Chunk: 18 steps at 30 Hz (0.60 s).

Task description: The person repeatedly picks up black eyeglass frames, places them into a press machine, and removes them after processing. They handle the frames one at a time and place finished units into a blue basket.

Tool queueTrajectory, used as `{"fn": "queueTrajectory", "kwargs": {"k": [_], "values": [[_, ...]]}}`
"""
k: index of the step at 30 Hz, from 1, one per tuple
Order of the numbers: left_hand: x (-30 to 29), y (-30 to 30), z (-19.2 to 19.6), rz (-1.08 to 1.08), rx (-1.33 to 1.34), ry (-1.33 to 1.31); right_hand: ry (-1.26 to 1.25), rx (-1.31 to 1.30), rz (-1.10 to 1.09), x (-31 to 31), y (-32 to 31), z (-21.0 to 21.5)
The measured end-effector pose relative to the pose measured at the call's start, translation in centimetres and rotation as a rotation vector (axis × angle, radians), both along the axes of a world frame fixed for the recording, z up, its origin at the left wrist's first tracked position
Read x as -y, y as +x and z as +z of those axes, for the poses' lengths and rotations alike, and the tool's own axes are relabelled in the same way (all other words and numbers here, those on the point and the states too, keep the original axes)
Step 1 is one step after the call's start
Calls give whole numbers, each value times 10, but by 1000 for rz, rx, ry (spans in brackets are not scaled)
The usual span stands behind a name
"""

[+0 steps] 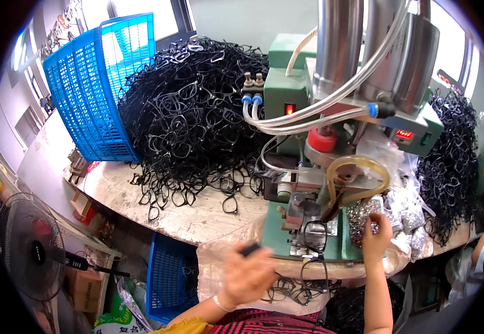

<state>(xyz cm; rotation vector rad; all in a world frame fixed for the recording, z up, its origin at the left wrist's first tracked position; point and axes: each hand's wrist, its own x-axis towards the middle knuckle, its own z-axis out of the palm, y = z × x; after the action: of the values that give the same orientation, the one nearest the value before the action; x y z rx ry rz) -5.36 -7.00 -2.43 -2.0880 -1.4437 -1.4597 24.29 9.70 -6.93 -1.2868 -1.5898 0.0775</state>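
Note:
A black eyeglass frame (314, 236) sits in the fixture of a green press machine (289, 100), its lower part hanging past the table's front edge. My right hand (378, 234) is at a heap of small shiny metal parts (359, 222), to the right of the fixture. Its fingertips are pinched together; whatever lies between them is too small to make out. My left hand (246, 276) hovers left of the fixture, over the near edge, smeared by motion. A small dark object (249, 249) shows at its fingertips, its kind unclear, and I cannot tell whether the fingers grip it.
A large mound of black eyeglass frames (197, 111) spills from a tipped blue basket (83, 94). Another pile (448, 161) stands at the far right. Clear hoses (331, 106) loop before the press. Below left are a blue crate (167, 273) and a fan (33, 250). More frames (295, 290) lie near my lap.

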Motion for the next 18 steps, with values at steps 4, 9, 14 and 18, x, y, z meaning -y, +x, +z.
{"fn": "queueTrajectory", "kwargs": {"k": [4,9,14,18], "values": [[-28,-67,33,335,365,34,-166,-234,-26,12,7,-9],[-114,-103,22,238,-74,-123,-110,-148,104,10,-20,18],[-182,-119,-83,417,-535,-429,-219,-272,116,-1,-28,13],[-173,-127,-94,393,-145,-383,-204,-281,33,21,2,1]]}}
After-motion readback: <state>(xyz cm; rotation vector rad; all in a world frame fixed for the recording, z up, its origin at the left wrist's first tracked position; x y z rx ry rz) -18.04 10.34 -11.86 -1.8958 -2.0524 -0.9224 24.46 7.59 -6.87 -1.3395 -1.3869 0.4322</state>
